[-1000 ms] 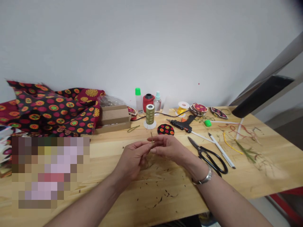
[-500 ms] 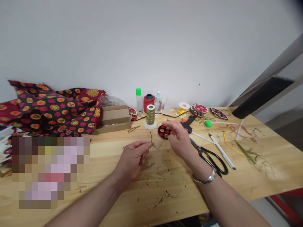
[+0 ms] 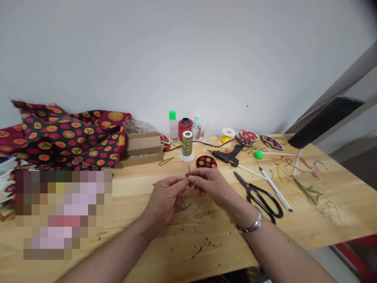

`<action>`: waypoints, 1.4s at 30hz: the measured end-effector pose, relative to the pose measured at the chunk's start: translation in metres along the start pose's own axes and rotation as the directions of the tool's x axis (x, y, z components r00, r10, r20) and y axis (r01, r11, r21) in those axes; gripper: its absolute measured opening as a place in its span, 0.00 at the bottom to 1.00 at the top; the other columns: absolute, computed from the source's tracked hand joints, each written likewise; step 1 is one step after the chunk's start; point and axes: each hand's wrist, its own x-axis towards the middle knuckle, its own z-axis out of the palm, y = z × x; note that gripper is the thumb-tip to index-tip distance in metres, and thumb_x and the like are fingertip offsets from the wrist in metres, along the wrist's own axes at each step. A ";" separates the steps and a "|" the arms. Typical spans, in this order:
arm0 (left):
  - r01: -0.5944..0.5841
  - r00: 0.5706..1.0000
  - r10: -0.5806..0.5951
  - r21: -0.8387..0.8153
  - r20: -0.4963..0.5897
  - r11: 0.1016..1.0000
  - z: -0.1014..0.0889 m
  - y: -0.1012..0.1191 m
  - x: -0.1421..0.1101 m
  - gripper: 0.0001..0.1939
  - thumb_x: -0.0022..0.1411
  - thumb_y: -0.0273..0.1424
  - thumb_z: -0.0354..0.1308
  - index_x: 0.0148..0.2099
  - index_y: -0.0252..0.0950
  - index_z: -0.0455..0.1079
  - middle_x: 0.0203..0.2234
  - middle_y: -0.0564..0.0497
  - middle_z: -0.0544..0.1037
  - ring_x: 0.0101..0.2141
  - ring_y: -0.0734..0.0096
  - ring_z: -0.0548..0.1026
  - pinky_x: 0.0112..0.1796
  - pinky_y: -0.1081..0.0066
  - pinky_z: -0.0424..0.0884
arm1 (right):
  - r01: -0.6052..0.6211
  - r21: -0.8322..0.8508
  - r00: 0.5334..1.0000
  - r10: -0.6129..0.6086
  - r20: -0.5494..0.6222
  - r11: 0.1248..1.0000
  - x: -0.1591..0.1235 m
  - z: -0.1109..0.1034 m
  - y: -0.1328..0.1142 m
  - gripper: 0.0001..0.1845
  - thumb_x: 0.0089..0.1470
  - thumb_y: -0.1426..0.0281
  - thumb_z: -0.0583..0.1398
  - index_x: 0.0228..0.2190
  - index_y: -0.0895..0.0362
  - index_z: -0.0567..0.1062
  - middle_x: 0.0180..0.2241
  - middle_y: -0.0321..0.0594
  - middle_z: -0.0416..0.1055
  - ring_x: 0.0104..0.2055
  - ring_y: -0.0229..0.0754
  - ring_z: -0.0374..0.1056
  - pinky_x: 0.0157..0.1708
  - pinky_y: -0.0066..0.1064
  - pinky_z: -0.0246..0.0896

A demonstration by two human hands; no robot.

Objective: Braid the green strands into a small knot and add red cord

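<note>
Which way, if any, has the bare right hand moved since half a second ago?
Yes: the bare right hand has moved left and toward the camera wearer, judged against the round black fabric disc with red-and-yellow motifs.

Scissors (image 3: 251, 188) obstruct rightward passage, while bare tabletop (image 3: 129, 188) leaves room leftward.

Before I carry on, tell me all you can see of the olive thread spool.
The olive thread spool stands upright on the wooden table, in front of a red spool. Olive thread, slightly shiny, wraps its column in slanting bands. The top shows a white ring around a dark hole; a wide white disc, apparently plastic, forms its base. Neither the left hand nor the right hand touches it.
</note>
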 end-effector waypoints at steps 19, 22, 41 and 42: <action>0.044 0.999 -0.043 0.077 -0.011 0.996 -0.001 -0.004 0.001 0.11 0.44 0.36 0.63 0.23 0.31 0.71 0.11 0.61 0.57 0.13 0.86 0.50 0.15 0.79 0.44 | 0.058 -0.246 0.981 -0.101 -0.165 0.967 0.002 -0.001 -0.003 0.05 0.40 0.71 0.61 0.20 0.60 0.75 0.19 0.34 0.69 0.23 0.33 0.59 0.26 0.26 0.54; 0.047 0.999 -0.048 0.058 0.010 0.997 -0.001 -0.004 0.000 0.11 0.45 0.35 0.63 0.23 0.31 0.71 0.11 0.60 0.58 0.14 0.86 0.51 0.15 0.80 0.45 | 0.065 -0.281 0.981 -0.114 -0.159 0.958 0.001 -0.002 -0.004 0.05 0.41 0.72 0.59 0.18 0.60 0.73 0.19 0.33 0.68 0.23 0.33 0.60 0.27 0.26 0.54; 0.091 0.994 -0.091 0.009 0.068 0.996 -0.003 -0.002 0.002 0.10 0.46 0.34 0.63 0.26 0.32 0.73 0.11 0.61 0.57 0.13 0.87 0.50 0.15 0.80 0.44 | 0.114 -0.470 0.965 -0.209 -0.156 0.876 0.001 -0.006 -0.006 0.07 0.45 0.73 0.57 0.19 0.60 0.71 0.19 0.33 0.67 0.24 0.33 0.60 0.27 0.24 0.53; 0.089 0.993 -0.090 0.015 0.073 0.996 -0.003 -0.002 0.002 0.10 0.46 0.34 0.63 0.27 0.32 0.73 0.11 0.61 0.57 0.13 0.87 0.50 0.15 0.80 0.43 | 0.116 -0.469 0.965 -0.211 -0.155 0.875 0.001 -0.007 -0.006 0.07 0.45 0.73 0.57 0.19 0.59 0.71 0.20 0.34 0.67 0.24 0.34 0.61 0.27 0.24 0.54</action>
